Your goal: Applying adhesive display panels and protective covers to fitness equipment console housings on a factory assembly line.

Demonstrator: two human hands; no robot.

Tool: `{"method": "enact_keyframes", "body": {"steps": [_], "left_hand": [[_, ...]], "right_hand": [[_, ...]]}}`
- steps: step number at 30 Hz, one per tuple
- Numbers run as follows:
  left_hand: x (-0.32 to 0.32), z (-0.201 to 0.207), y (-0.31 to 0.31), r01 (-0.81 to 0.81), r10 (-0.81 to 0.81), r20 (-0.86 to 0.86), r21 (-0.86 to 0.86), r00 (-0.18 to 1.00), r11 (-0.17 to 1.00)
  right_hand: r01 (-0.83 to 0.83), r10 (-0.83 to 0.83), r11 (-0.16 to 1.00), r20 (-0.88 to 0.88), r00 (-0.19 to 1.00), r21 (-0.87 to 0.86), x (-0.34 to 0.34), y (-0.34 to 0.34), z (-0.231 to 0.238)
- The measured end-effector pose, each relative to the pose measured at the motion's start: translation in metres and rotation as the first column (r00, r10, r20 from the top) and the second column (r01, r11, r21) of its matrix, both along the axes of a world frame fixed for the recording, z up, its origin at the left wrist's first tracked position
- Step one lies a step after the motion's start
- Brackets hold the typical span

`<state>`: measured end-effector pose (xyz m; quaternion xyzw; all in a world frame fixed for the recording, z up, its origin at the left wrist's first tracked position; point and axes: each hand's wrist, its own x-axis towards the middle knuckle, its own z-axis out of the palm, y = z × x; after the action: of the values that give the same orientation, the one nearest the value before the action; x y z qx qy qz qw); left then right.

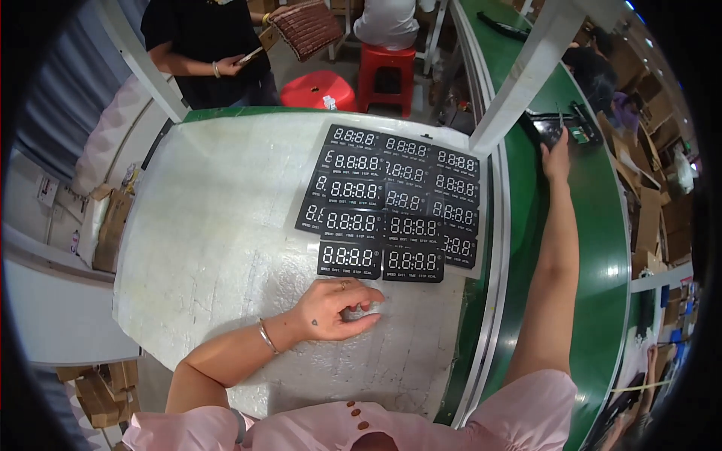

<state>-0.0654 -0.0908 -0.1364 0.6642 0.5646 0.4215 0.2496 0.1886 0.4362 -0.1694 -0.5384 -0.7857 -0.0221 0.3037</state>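
Observation:
My left hand [338, 310] rests on the white film-covered table [203, 225], its fingers loosely curled with the thumb apart and nothing between them. Just beyond it lie several black display panels [350, 260] with white digit segments, laid out in overlapping rows. My right arm stretches far out over the green conveyor belt [594, 248]. At its end, my right hand [556, 155] has its fingers on the near edge of a black plastic housing [544, 129]. Beside that housing is another black part with a small green circuit board [579, 134].
A white post [519, 75] rises between table and belt, left of my right hand. Another black part [502, 27] lies farther up the belt. Beyond the table are red stools [320, 90], a standing person [214, 52] and a seated one [387, 22].

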Motion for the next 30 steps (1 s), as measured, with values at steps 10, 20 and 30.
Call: {"method": "enact_keyframes", "body": {"steps": [10,20,30], "left_hand": [[0.046,0.036,0.030,0.337,-0.256,-0.233,0.438,0.938,0.834],[0.078,0.143,0.010,0.259,-0.100,-0.242,0.838,0.965,0.479],[-0.116,0.063,-0.199,-0.115,0.392,0.836,-0.377,0.384,0.919]], "right_hand": [[-0.240,0.183,0.970,-0.510,0.840,-0.046,0.123,-0.337,0.082],[-0.246,0.444,0.876,-0.494,0.748,0.415,0.107,-0.558,0.185],[-0.664,-0.257,0.743,-0.951,-0.170,-0.082,0.121,-0.526,0.102]]}}
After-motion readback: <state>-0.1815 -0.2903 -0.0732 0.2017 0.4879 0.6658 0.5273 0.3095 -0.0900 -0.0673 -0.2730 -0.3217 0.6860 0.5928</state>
